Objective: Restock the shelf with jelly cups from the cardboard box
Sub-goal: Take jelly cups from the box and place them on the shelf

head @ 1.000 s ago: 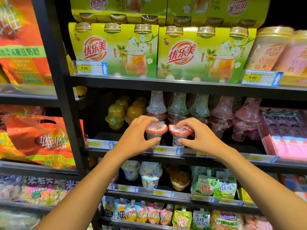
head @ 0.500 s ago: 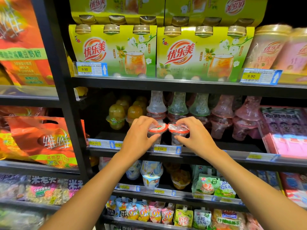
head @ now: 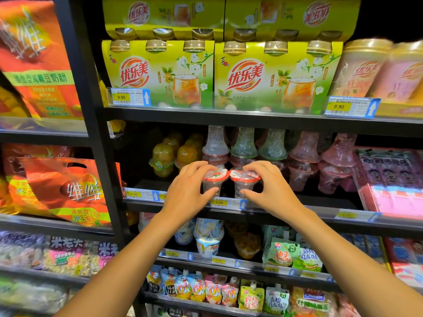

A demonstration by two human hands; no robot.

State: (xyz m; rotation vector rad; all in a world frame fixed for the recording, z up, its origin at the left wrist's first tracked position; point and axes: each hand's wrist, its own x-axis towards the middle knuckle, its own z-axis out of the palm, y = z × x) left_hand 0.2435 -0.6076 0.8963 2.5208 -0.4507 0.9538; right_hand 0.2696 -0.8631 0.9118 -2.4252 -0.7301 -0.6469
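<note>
Two clear jelly cups with red-rimmed foil lids stand side by side at the front of the middle shelf [head: 286, 215]. My left hand [head: 190, 188] grips the left jelly cup [head: 215, 178], fingers curled over its lid and thumb against its side. My right hand [head: 270, 187] grips the right jelly cup [head: 243, 179] the same way. Behind them stand stacked clear, green and pink jelly cups [head: 243, 145], the upper ones upside down. The cardboard box is out of view.
Yellow fruit cups [head: 163, 160] sit left of my hands, with dark bare shelf in front of them. Green milk-tea packs [head: 160, 76] fill the shelf above. A black upright post [head: 91, 124] stands at the left, orange bags beyond it. Drink pouches line the lower shelves.
Both hands, with their cups, have pushed slightly deeper onto the shelf, toward the stacked cups. The grips are unchanged.
</note>
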